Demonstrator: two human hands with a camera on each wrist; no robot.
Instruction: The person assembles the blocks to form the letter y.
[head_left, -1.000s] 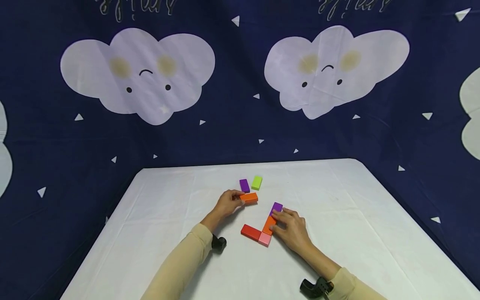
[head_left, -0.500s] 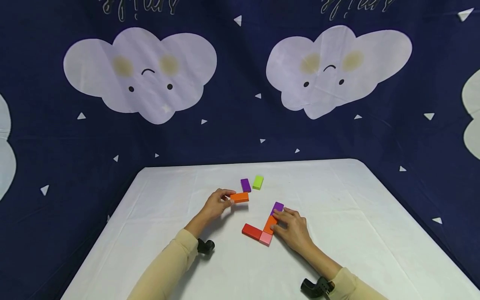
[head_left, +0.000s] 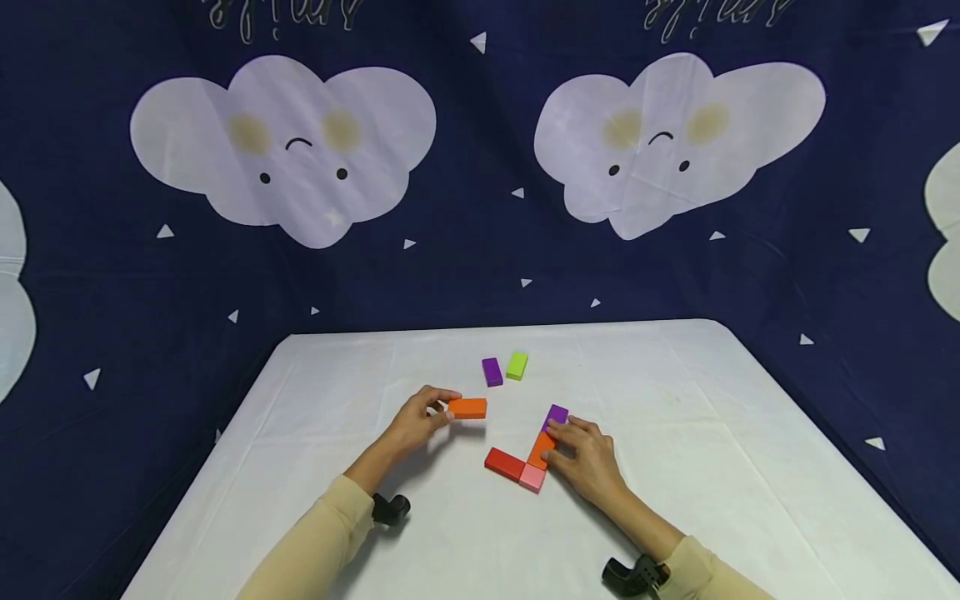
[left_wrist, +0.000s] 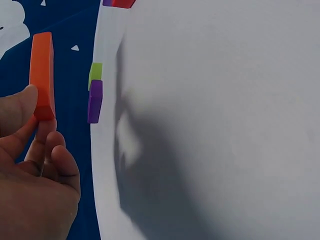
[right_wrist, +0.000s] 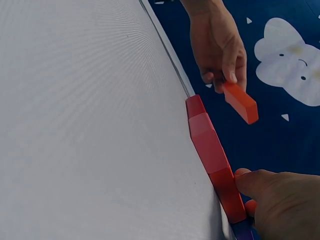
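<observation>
Fingers (left_wrist: 37, 132) pinching lifted orange block (left_wrist: 42, 75), its raised underside clear only from right wrist.

White tablecloth (head_left: 315, 467). Navy backdrop (head_left: 480, 267), lower centre to top of frame, patterned with pale lilac clouds and white triangles. Blocks, centre frame: orange block (head_left: 468, 408), purple block (head_left: 491, 372), lime block (head_left: 516, 365), red block (head_left: 502, 463), pink block (head_left: 532, 477). Beige sleeves (head_left: 315, 542), bottom.

We can read no text, label, brand or number; the pale script along the top of the blue backdrop (head_left: 480, 167) is cut off and illegible.
</observation>
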